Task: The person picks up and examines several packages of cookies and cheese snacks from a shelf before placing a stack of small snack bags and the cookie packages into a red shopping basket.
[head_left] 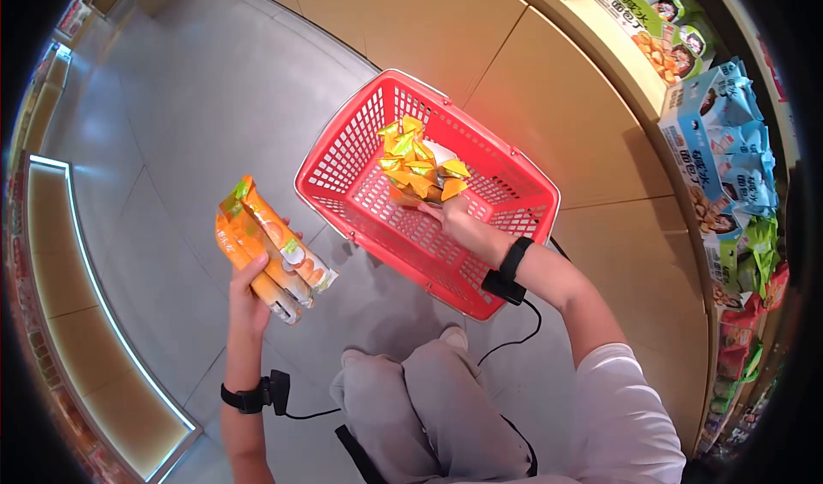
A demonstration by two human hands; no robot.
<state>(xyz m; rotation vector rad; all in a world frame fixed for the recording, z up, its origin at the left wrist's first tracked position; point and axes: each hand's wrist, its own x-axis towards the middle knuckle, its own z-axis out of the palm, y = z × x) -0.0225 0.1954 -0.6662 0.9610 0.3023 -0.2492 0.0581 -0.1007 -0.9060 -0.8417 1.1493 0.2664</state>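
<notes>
My left hand [249,285] is closed around a few long orange snack packets [267,248] with green ends, held above the floor to the left of the basket. The thumb lies across their front, and the other fingers are mostly behind them. My right hand [452,216] reaches down into a red plastic shopping basket [339,210] and grips a bunch of shiny yellow-orange snack packets [411,160]. Some of its fingers are hidden by the packets. The bunch sits toward the far side of the basket.
Wooden shelving curves along the right, with blue snack boxes [686,141] and green snack boxes [639,21] on it. On the left stands a low display unit with a lit edge [111,304]. My knees [403,390] are just below the basket on the grey floor [206,81].
</notes>
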